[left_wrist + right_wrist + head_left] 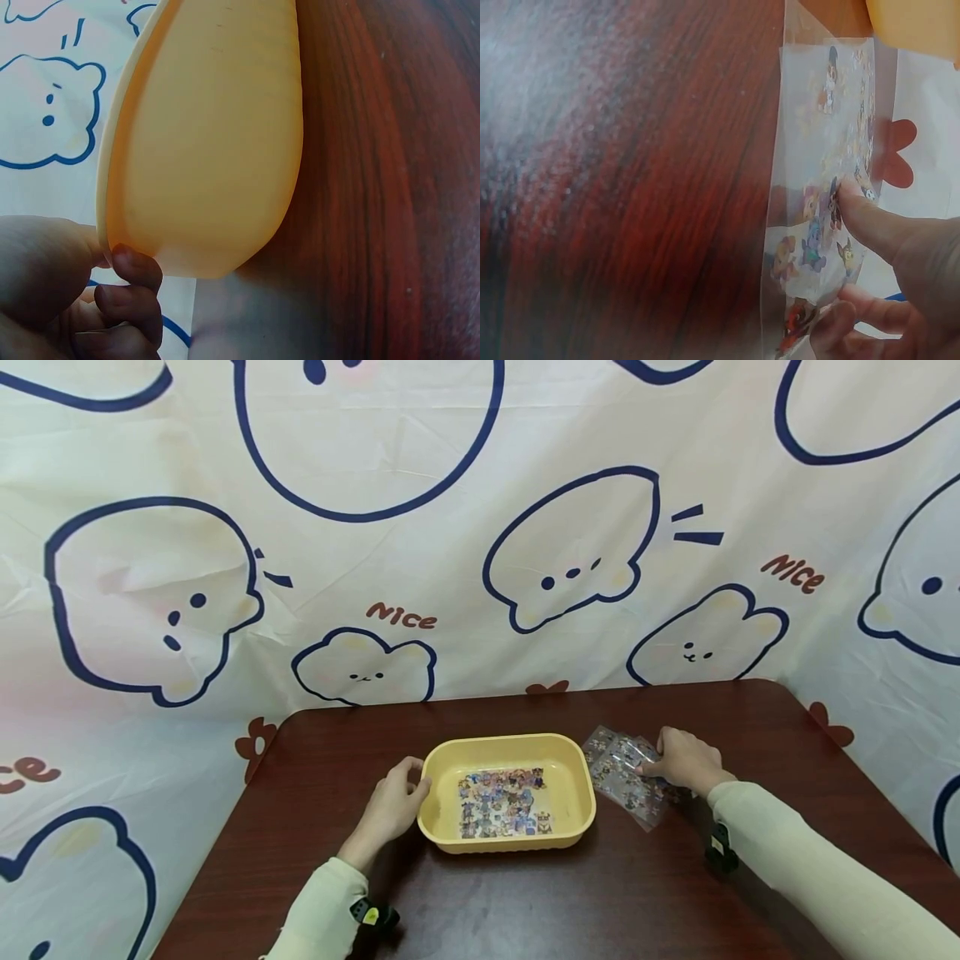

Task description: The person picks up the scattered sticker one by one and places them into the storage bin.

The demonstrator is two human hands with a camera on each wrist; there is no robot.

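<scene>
A yellow tray point(577, 810) stands on the table with a sheet of small cartoon stickers point(498, 802) lying in it. My left hand point(393, 802) pinches the tray's left rim between thumb and fingers; the left wrist view shows the fingers at the edge of the yellow wall point(210, 135). Right of the tray lie overlapping clear sticker sheets point(626, 777). My right hand point(686, 760) pinches a clear sheet by its right part, and in the right wrist view the thumb lies on the printed sheet point(810, 172).
The dark wooden table point(525, 902) reaches back to a white cloth point(450, 568) with blue-outlined cartoon figures. More of this cloth hangs at the left and right sides. Each wrist carries a small black device.
</scene>
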